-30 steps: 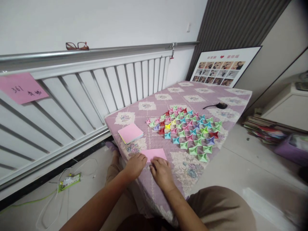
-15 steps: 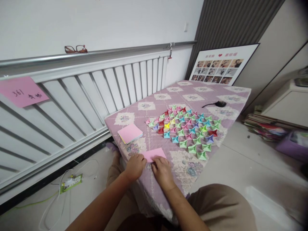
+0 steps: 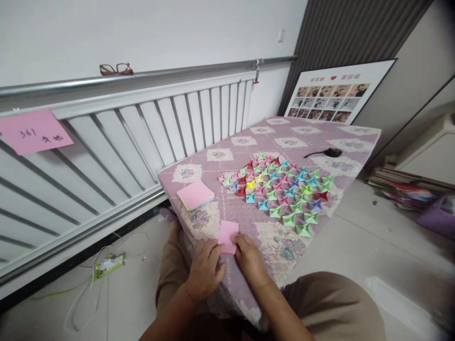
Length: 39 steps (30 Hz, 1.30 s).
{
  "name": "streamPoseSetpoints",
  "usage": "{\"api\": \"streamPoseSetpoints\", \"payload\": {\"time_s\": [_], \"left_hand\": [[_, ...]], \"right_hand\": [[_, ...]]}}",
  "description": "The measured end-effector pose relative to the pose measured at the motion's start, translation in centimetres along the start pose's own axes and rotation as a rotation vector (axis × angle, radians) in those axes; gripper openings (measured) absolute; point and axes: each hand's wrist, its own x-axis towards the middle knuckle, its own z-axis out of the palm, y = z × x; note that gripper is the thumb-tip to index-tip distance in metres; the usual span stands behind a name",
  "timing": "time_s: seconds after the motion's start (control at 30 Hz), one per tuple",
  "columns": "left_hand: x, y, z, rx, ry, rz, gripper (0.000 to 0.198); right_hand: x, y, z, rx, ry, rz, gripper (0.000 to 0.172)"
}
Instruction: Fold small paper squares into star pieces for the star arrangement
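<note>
A folded pink sheet of origami paper [image 3: 228,235] lies near the table's front corner, its long sides pointing away from me. My right hand [image 3: 249,255] pinches its right edge between curled fingers and thumb. On the other side, my left hand [image 3: 206,267] rests with fingers stretched and thumb apart, its fingertips touching the paper's lower left edge. A stack of square paper [image 3: 195,194], pink on top, sits farther left. Several rows of small folded paper pieces [image 3: 282,201] in green, pink, blue, red, yellow and purple stand to the right.
A floral tablecloth [image 3: 245,170] covers the table, which meets a white radiator [image 3: 170,125]. A black object with a strap [image 3: 332,152] lies at the far right. Glasses [image 3: 116,70] rest on the pipe. A power strip [image 3: 110,266] with cables is on the floor.
The pink paper has turned from lying crosswise to pointing away from me. My left hand has shifted down and its fingers have spread; my right hand now grips the right edge.
</note>
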Motion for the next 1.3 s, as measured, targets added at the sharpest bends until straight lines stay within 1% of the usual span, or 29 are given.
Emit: {"api": "streamPoseSetpoints", "payload": {"time_s": [0.07, 0.17, 0.3, 0.4, 0.5, 0.6, 0.73, 0.8, 0.93, 1.1, 1.3], "left_hand": [[-0.1, -0.7, 0.1, -0.016, 0.014, -0.036, 0.045], [0.4, -1.3, 0.3, -0.048, -0.050, -0.074, 0.042], [1.7, -0.6, 0.8, -0.094, -0.180, -0.048, 0.038], [2.0, -0.1, 1.4, -0.120, -0.232, -0.044, 0.031], [1.7, 0.1, 2.0, -0.135, -0.244, -0.081, 0.028], [1.5, 0.2, 2.2, -0.152, -0.247, -0.115, 0.027], [2.0, 0.3, 1.9, -0.117, -0.224, -0.237, 0.016], [2.4, 0.4, 1.7, -0.092, -0.222, -0.300, 0.017], [3.0, 0.7, 1.6, -0.058, -0.245, -0.359, 0.019], [3.7, 0.9, 1.7, 0.006, -0.295, -0.391, 0.024], [4.4, 1.1, 1.6, 0.039, -0.299, -0.420, 0.029]], "right_hand": [[-0.5, 0.5, -0.6, 0.043, 0.010, -0.007, 0.026], [-1.3, 1.0, -1.6, 0.088, -0.017, -0.028, 0.024], [-2.1, 1.3, -2.7, 0.080, -0.081, -0.035, 0.024], [-2.6, 1.3, -3.4, 0.043, -0.145, -0.040, 0.021], [-3.0, 1.2, -3.9, -0.027, -0.186, -0.020, 0.019], [-3.2, 1.0, -4.1, -0.146, -0.201, 0.048, 0.019], [-2.9, 0.7, -4.0, -0.240, -0.203, 0.123, 0.012], [-2.7, 0.6, -3.9, -0.267, -0.195, 0.148, 0.014], [-2.3, 0.5, -3.7, -0.302, -0.180, 0.192, 0.021], [-1.8, 0.2, -3.3, -0.334, -0.138, 0.274, 0.033], [-1.5, 0.0, -3.1, -0.325, -0.101, 0.303, 0.040]]}}
